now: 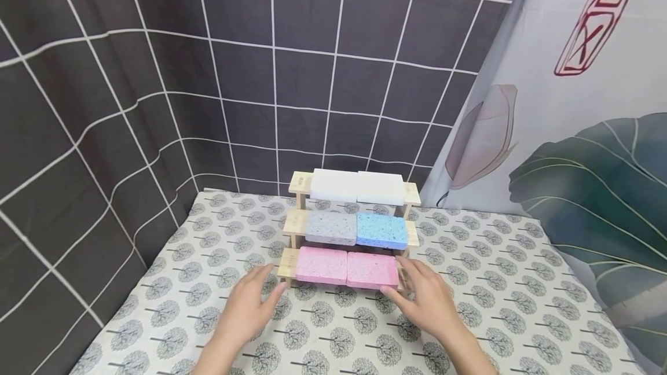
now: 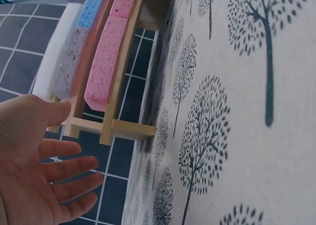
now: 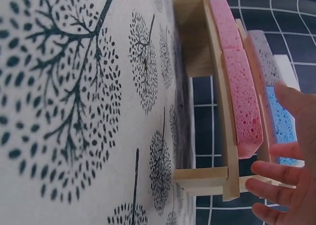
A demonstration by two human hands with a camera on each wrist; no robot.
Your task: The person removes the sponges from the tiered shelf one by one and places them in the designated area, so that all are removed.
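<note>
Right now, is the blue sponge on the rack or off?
On: the blue sponge lies on the middle shelf, beside the grey sponge.

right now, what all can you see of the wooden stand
The pale wooden stand has three stepped tiers. It stands upright on tree-print cloth, bearing two pink sponges lowest, a grey sponge and blue sponge midway, two white blocks on top. The left hand and right hand flank its lowest tier; contact is unclear.

Free room: we are noting passage over the table between left hand and right hand, before the rack. Obstacles: we are listing abutting pink sponges, grid curtain behind.
</note>
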